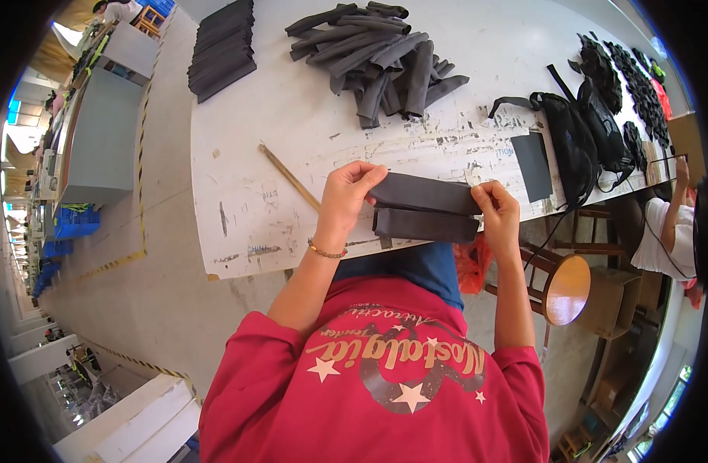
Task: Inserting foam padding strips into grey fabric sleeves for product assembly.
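Note:
Between my two hands a dark grey folded fabric strip (427, 192) is stretched out over the near part of the white table (246, 224). My left hand (346, 197) pinches its left end between thumb and fingers. At the other end my right hand (496, 210) has thumb and fingertips closed on its corner. Just below, nearer to me, lies a second dark folded strip (425, 225), close against the first. Whether the two are joined cannot be made out. A thin wooden stick (290, 177) rests beside my left hand.
A heap of rolled dark fabric pieces (385, 58) lies at the far middle, a neat dark stack (223, 48) at the far left. Rightward are a flat dark sheet (532, 166) and black strapped bags (574, 143). A round stool (567, 289) stands right; another person (666, 239) sits beyond.

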The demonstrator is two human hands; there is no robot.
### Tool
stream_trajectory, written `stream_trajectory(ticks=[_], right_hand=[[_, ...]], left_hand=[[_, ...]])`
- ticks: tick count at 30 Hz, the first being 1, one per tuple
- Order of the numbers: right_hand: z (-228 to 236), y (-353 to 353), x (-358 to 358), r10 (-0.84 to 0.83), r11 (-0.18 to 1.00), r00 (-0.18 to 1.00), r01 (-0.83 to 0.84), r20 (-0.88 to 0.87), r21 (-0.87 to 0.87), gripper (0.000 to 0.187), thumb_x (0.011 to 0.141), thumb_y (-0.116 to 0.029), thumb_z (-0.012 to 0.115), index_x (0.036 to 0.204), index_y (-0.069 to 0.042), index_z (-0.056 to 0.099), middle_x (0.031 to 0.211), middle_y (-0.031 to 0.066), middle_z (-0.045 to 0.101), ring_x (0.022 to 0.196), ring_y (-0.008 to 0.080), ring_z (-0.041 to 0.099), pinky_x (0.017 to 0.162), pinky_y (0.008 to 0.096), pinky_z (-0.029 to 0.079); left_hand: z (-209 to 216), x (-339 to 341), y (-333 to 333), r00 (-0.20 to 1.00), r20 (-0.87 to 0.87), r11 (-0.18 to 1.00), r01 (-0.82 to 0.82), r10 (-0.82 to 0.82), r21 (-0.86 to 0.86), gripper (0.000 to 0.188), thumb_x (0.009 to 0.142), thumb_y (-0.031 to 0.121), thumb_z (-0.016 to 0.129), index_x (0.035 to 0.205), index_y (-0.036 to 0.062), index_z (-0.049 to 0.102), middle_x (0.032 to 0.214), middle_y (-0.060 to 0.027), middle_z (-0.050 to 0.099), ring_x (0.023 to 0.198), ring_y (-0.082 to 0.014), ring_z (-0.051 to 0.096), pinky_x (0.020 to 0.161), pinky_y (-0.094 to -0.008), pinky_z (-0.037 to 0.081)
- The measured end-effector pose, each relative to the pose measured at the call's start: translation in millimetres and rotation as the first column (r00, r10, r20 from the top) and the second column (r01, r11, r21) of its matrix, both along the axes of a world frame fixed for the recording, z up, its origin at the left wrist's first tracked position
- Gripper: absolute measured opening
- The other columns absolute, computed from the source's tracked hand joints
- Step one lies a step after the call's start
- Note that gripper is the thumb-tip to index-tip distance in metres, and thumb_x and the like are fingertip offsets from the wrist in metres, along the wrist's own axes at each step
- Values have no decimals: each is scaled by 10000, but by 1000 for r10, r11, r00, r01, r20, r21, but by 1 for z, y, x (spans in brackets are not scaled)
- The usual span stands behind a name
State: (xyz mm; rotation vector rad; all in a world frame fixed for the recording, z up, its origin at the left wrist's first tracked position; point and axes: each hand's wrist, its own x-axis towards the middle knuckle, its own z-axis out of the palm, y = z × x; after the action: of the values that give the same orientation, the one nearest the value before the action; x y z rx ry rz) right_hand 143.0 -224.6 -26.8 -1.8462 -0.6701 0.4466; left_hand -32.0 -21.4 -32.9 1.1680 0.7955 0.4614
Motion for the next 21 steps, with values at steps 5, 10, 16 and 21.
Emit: stream_trajectory(ticks=[5,10,16,21], right_hand=[[-3,3,1,-4,999,1000,5,15,-42,174,884,-102,676,816,49,620,698,32,533,688,100,469,654,257,397],[-14,3,2,32,998,964,-15,264,-64,125,871,-78,672,829,31,629,694,67,534,666,153,492,632,280,401],[-23,-7,11,147,980,886,-69,441,-187,107,827,-107,700,829,-12,650,826,128,608,791,329,572,733,400,454],[-13,-22,50,-102,983,892,157,441,-90,123,858,-103,688,913,-14,622,839,137,603,706,281,592,636,383,470]], left_hand=[[-14,5,1,996,-91,965,5,20,262,317,866,309,729,808,5,659,716,-12,633,603,-95,540,543,-244,430],[-31,7,-1,986,-144,787,24,82,616,315,842,301,737,787,4,648,722,-54,580,609,-166,542,591,-291,447],[-34,18,5,964,-229,559,119,131,821,278,852,293,724,811,26,659,730,-55,578,623,-167,547,598,-288,453],[4,87,49,996,-26,742,-47,87,668,243,867,253,718,851,19,655,720,-21,635,637,-111,559,602,-252,463]])
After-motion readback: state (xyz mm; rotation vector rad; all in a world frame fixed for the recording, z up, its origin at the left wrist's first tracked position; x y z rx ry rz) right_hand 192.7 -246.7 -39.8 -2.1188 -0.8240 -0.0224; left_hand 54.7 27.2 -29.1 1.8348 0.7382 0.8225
